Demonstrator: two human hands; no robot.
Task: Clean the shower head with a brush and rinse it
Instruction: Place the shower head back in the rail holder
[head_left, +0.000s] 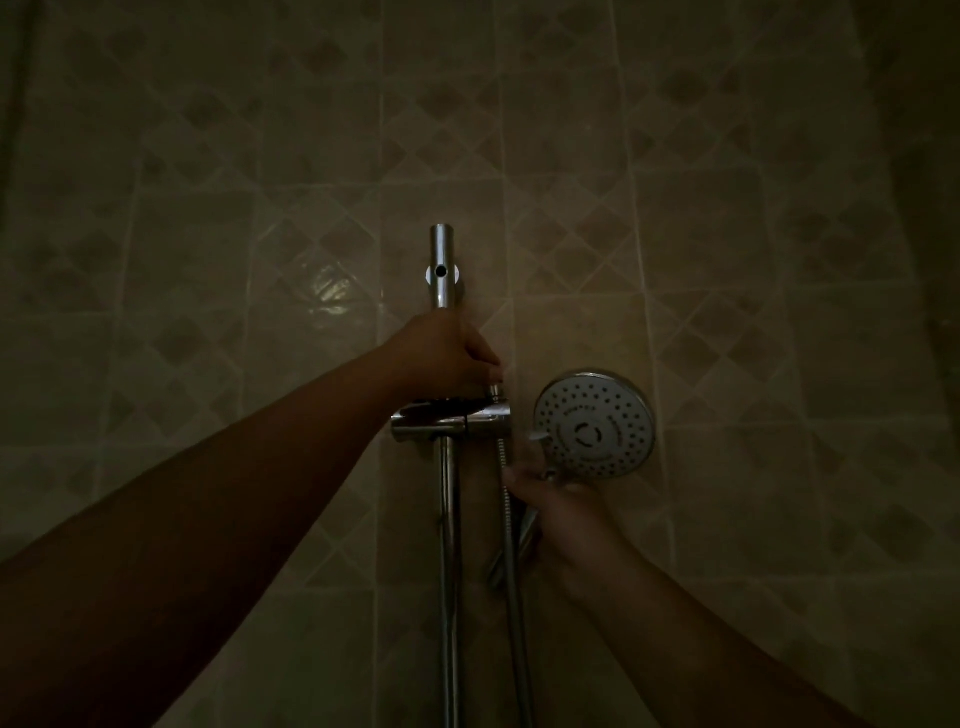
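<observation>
Right of centre, the round shower head faces the camera, its pale dotted face chrome-rimmed. The right hand grips its handle; the left hand closes on the slide-bar bracket.

Tiled wall is lying bare w/ open room L & R of the slide rail and above it. Rail is running down the centre, w/ bracket sticking out across it. Left hand is sitting on bracket, blocking the top. Hose is hanging just beside rail, narrowing that gap. Shower head & right hand are filling the space right of bracket.
</observation>
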